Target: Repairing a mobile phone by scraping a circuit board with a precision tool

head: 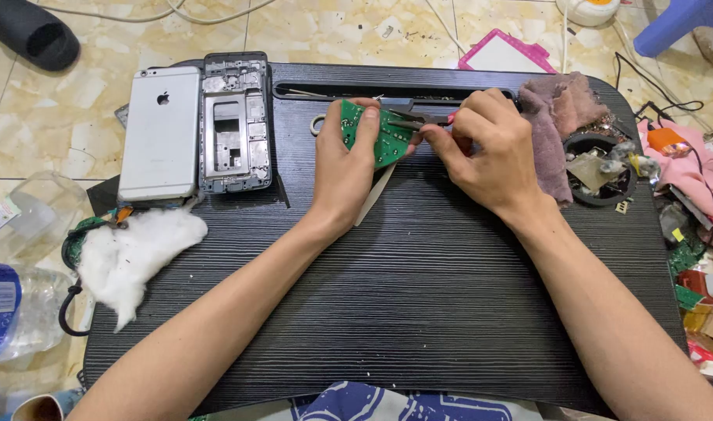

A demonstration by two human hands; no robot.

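Observation:
My left hand (342,168) grips a small green circuit board (389,139) near the far middle of the black lap table (419,288), thumb on the board's face. My right hand (489,152) is closed around a thin metal tool with a red handle end (450,119); the tool's tip (407,123) touches the board. A pale strip (374,195) hangs down from under the board beside my left wrist.
A silver phone back (162,132) and a grey phone frame (234,125) lie at the far left. White cotton wad (130,253) sits at the left edge. A mauve cloth (555,125) and a round cup holder with scraps (602,168) are at the right. Clutter surrounds the table on the tiled floor.

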